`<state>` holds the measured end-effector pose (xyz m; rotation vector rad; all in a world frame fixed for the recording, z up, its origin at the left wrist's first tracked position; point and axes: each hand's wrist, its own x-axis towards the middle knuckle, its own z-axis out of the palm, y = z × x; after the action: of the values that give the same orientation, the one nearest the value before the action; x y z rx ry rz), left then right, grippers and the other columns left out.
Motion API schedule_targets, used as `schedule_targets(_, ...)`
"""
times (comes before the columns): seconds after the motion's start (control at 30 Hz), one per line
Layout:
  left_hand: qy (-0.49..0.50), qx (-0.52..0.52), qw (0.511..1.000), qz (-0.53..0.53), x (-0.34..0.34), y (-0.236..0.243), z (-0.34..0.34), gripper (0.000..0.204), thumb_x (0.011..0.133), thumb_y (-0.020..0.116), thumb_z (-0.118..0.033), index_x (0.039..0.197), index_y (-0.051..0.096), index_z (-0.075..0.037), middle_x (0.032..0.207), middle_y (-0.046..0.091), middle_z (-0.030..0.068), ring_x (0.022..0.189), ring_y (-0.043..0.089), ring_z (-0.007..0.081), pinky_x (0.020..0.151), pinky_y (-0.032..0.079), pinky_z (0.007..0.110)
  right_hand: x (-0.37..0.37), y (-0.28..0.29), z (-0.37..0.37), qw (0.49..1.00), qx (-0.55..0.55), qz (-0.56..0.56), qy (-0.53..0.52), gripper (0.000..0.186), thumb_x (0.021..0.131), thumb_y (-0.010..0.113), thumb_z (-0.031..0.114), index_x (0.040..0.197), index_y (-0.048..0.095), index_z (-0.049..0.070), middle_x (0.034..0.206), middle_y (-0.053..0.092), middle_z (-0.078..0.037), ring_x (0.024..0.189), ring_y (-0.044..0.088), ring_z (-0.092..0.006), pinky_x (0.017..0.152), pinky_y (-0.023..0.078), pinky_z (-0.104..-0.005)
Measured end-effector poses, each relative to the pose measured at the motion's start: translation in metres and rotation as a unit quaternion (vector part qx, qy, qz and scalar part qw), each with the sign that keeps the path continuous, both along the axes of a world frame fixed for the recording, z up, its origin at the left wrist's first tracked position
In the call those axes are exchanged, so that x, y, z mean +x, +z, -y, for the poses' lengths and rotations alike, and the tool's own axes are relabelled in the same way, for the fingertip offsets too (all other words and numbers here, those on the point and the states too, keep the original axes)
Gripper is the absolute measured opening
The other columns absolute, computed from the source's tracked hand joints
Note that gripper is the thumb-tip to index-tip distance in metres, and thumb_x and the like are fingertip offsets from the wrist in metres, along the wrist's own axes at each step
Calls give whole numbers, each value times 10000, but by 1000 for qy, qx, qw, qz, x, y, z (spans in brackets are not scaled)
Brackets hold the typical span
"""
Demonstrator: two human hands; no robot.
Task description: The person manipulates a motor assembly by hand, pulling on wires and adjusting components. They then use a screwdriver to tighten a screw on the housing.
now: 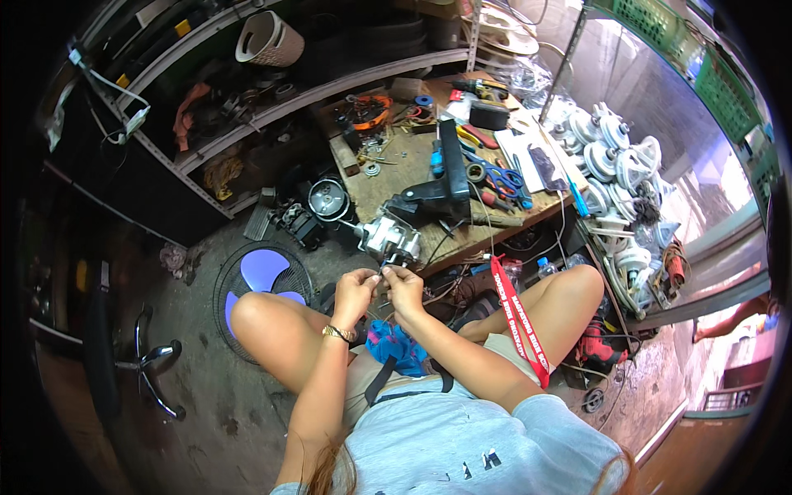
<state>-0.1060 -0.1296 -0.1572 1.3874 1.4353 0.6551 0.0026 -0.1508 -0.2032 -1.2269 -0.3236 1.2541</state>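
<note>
Near the middle of the frame, the person is bringing both hands together just below a silver motor unit [388, 238], which is sitting at the near edge of the cluttered bench [396, 157]. The left hand [355, 292] is curling inward, thumb and fingertips drawn narrow, and the right hand [405, 291] is meeting it, its thumb and forefinger pinched close. Between them they're gripping a small dark piece [384, 271]; from here I can't tell what it is. A gold-coloured band [338, 332] is circling the left wrist.

Just above and right of the motor unit, a black stand [450, 177] is lying across the bench, with blue-handled scissors [505, 180] resting to its right. At left of centre, purple fan blades [264, 270] are lying on the floor with a dark wire guard [221, 309]. A red lanyard [518, 320] is draping over the person's leg at right of centre.
</note>
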Motion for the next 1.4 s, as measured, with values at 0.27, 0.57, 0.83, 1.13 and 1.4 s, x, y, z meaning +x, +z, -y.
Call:
schedule_targets(0.27,-80,-333,860,377,-28,-15,-18,191,1004,566,-245,996,637,-67,718,586,-37,618,556,81,537,453,214,21,9,-3,933,-69,-303,183,167,979,619,287,968,641,122,597,482,40,424,376,-54,408,279,-219)
schedule_targets(0.57,-58,-191,932,302,-33,-31,-14,176,964,613,-200,959,647,-28,673,629,16,642,677,200,591,541,325,10,-1,-6,903,-1,-387,185,191,970,626,275,1081,622,119,580,449,31,439,360,-79,441,317,-238)
schedule_targets(0.83,2,210,972,-103,-13,-1,13,143,894,680,-156,917,621,-28,660,641,75,537,610,164,520,486,327,-3,-12,-8,918,10,-381,115,227,916,704,280,1061,624,125,582,427,34,481,371,-86,465,316,-240)
schedule_targets(1.13,97,-233,806,536,-22,1,16,142,1002,517,-106,1094,563,-9,851,650,95,740,652,211,694,558,345,10,-11,5,925,7,-297,235,324,992,554,434,1057,604,121,836,643,-27,684,586,-140,586,442,-283)
schedule_targets(1.4,153,-254,700,650,-12,24,16,335,899,523,7,1232,537,33,1228,549,205,1275,475,397,1104,406,490,58,60,57,915,245,157,281,501,838,672,58,1313,517,74,1271,503,-124,894,633,-227,730,537,-349)
